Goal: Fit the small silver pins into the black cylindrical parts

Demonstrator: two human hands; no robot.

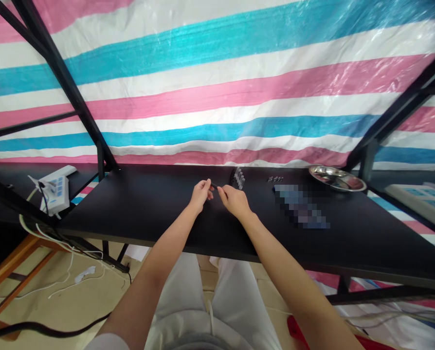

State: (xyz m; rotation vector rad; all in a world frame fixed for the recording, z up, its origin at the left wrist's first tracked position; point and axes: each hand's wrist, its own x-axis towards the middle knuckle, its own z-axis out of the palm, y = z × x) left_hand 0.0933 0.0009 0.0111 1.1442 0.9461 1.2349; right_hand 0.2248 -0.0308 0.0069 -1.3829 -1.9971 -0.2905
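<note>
Over the middle of the black table [148,204], my two hands meet around a short, thin, dark stick-like object [213,185]. My left hand [202,195] pinches one end of it between thumb and fingers. The other end is gripped by my right hand [235,201], its fingers curled in. Most of the object is hidden by the fingers, so its exact kind is unclear. Just beyond my right hand stands a small dark holder with a row of clear or grey pieces [238,178]. Several tiny shiny pieces [275,179] lie further right.
A pixelated, blurred-out flat item [301,206] lies right of my hands. Behind it, a round metal dish [337,187] sits near the back edge. Black metal posts [104,155] rise at both table ends. At left is a white power strip [58,193] with cables.
</note>
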